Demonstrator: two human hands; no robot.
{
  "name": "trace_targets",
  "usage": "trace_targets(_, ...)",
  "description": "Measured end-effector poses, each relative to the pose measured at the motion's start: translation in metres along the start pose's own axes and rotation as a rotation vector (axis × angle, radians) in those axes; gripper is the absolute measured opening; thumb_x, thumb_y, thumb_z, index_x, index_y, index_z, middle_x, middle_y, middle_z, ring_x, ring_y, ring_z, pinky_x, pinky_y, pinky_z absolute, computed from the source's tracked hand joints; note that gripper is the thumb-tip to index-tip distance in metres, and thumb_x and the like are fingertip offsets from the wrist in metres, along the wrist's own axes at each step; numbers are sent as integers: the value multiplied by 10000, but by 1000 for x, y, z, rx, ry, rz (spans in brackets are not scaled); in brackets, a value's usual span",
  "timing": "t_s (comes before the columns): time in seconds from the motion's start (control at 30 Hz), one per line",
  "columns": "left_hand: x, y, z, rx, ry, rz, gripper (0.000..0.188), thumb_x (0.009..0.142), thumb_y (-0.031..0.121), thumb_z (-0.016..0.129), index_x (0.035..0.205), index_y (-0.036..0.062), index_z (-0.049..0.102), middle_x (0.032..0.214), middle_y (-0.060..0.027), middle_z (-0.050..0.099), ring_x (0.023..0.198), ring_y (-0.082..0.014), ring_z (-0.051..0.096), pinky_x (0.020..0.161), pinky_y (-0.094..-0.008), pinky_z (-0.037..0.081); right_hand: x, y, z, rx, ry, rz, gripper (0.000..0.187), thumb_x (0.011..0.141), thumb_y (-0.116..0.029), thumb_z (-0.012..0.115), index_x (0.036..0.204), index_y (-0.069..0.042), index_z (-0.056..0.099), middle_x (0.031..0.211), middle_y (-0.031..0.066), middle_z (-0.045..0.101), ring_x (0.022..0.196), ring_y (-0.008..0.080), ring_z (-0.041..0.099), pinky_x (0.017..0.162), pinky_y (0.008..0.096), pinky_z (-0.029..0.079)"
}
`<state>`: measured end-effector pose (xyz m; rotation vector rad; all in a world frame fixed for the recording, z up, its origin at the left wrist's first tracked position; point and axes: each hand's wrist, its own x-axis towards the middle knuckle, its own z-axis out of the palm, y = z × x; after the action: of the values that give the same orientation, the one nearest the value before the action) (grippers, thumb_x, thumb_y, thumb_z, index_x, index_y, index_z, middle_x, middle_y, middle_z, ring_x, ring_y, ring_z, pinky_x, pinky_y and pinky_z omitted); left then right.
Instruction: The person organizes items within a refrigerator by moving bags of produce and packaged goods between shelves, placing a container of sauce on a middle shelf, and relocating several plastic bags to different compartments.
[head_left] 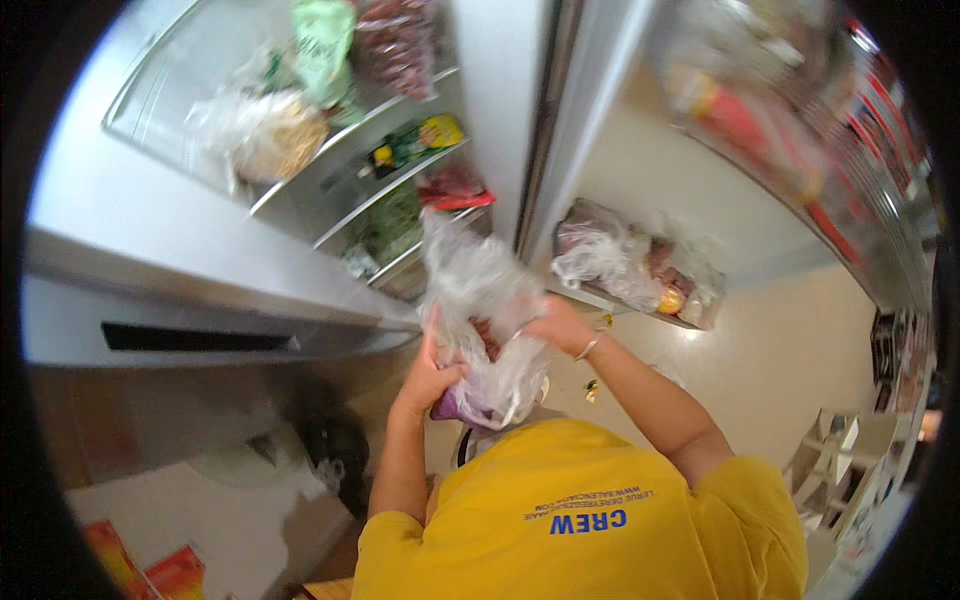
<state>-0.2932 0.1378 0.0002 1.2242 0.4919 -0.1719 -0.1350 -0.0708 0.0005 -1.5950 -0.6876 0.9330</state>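
One clear plastic bag (475,275), held in both hands before an open fridge (500,90).
The left hand (428,380) grips its left side, the right hand (558,325) its right; reddish-brown contents (487,340) show between. Uneven pulling could tear the thin film, and tilting could spill what is inside. Counted: one purple item (458,406) by the left hand, inside or behind the bag, I cannot tell; on the shelves, one green pouch (323,50), one yellow-and-green packet (420,143); the packages (765,140) at upper right are too blurred to count.
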Motion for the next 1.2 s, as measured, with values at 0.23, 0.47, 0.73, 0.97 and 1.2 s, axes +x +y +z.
trace_targets(0.23, 28, -20, 55, 162, 53, -29, 437, 694, 41, 680, 1113, 4, 563, 1080, -63, 588, 970, -158, 544, 825, -302, 449, -12, -29, 32, -324, -43, -358, 343, 759, -128, 598, 1091, -40, 579, 1000, 113, 628, 940, 213, 584, 861, 339, 444)
trace_targets(0.47, 12, -23, 100, -251, 260, -13, 403, 744, -21, 658, 1128, -15, 533, 1044, -106, 605, 933, -201, 583, 812, -323, 474, -117, 41, -5, -248, 592, -209, 449, 738, -89, 627, 1167, -24, 511, 1101, 136, 565, 1020, 261, 538, 895, 339, 418)
trace_targets(0.73, -6, -6, 123, 267, -347, -121, 471, 807, 181, 664, 1212, 6, 500, 1156, -84, 572, 1011, -173, 536, 907, -309, 417, -120, 60, 23, 114, 18, -51, 524, 774, -195, 651, 1244, -68, 457, 1229, 119, 502, 1115, 272, 487, 965, 352, 375)
trace_targets(0.97, -11, 48, 105, 992, -748, -218, 717, 771, 520, 616, 1243, -2, 476, 1211, -172, 542, 1120, -261, 503, 968, -322, 364, -112, 25, 31, 274, 9, -51, 734, 753, -313, 689, 1352, -74, 338, 1371, 92, 369, 1253, 242, 358, 1064, 350, 250)
trace_targets(1.2, -43, 71, 69, 250, -224, 193, 601, 829, 97, 559, 1376, 94, 310, 900, -116, 632, 772, -126, 579, 719, -265, 474, -53, 41, 23, 678, 383, -154, 546, 805, -305, 614, 1250, -41, 438, 1206, 116, 505, 1155, 280, 465, 1005, 410, 351)
